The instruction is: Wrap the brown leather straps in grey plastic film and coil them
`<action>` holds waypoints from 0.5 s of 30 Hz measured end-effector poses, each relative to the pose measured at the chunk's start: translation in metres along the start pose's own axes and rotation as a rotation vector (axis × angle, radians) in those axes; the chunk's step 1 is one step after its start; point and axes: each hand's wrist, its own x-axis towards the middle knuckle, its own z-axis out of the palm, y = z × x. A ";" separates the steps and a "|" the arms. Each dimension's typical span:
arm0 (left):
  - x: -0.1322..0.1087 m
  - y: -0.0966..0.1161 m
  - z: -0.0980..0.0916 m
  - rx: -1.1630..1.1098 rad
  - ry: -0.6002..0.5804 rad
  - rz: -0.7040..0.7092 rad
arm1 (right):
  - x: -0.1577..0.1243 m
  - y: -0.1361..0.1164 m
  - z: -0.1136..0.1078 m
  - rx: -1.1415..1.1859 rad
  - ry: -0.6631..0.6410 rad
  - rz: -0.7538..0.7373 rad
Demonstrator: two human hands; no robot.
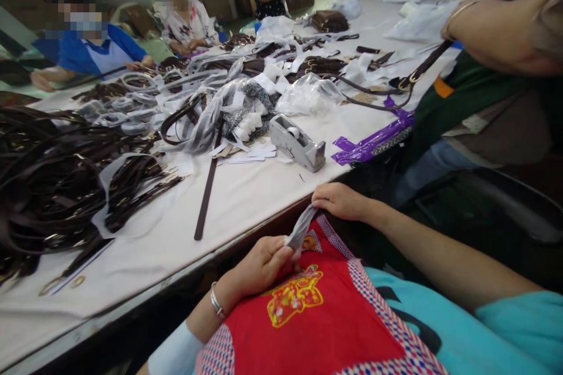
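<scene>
My left hand (261, 263) is closed on one end of a greyish-white strip of thin wrapping (301, 231). My right hand (341, 200) pinches the other end, a little farther out and to the right. The strip is stretched and twisted between them, above my red apron (316, 316), just off the table's near edge. Whether anything lies inside the strip, I cannot tell. Closest on the table is a grey tape dispenser (297, 143). A dark brown strap (206, 205) lies to the left of it, pointing toward the near edge.
A large pile of dark brown straps with metal fittings (65, 199) covers the table's left side. Wrapped white coils (136, 105), plastic bags (308, 94) and paper slips fill the middle. Purple tape (373, 137) lies at the right edge. Co-workers surround the table; one arm (497, 29) reaches in at right.
</scene>
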 end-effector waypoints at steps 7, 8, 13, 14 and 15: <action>0.008 0.040 -0.017 -1.035 0.413 0.189 | -0.011 -0.018 0.071 0.259 0.125 -0.063; 0.011 0.043 -0.024 -1.102 0.468 0.212 | -0.013 -0.022 0.075 0.212 0.156 -0.130; 0.023 0.041 -0.049 -1.040 0.805 0.355 | -0.018 -0.034 0.076 0.098 -0.008 -0.225; 0.026 0.038 -0.049 -0.959 0.890 0.396 | -0.019 -0.036 0.074 0.173 -0.093 -0.181; 0.028 0.033 -0.049 -0.844 0.970 0.427 | -0.020 -0.039 0.071 0.285 -0.180 -0.121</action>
